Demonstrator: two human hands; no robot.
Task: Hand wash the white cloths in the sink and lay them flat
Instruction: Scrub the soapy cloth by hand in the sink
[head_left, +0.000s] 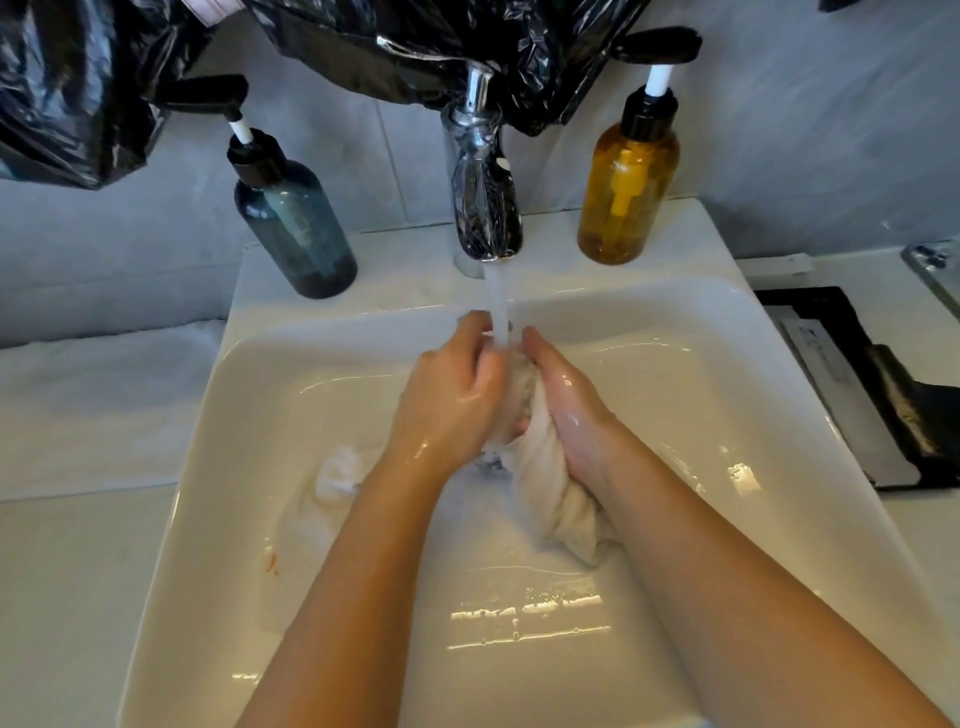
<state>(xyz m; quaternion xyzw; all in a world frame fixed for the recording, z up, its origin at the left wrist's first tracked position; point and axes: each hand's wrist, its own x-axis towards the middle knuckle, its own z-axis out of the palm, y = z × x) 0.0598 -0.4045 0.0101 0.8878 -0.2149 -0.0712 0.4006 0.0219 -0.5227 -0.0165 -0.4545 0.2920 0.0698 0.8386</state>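
Sink floor, lower frame: a film of water lies on the sink (769, 395) bottom. If the drain is slow or gets covered, I judge it could rise toward the front rim.
Held cloth: the held cloth (550, 493) is in the centre of the frame, bunched between both hands. Its tail hangs down to the basin floor and could drag into the drain area, which is hidden under the hands.
Grip: the left hand (452, 395) and right hand (566, 410) each have fingers curled round the bunch, gripping it. Wet, slick skin could let the cloth slip out mid-wring.
Second cloth: the second cloth (337, 478) lies crumpled in the sink, left of centre, apart from the hands. It could easily be overlooked or left unrinsed.
Water stream: the water stream (498, 312) from the tap (485, 208) lands at the fingertips. Raising the bunch could splash water onto the desk (78, 597).
Flat cloth, left of frame: the flat cloth (93, 405) lies spread on the desk, and splashes would wet it.
Bottles, upper frame: the blue bottle (296, 223) and amber bottle (628, 192) stand on the back rim, and a lifted elbow or cloth could topple them.
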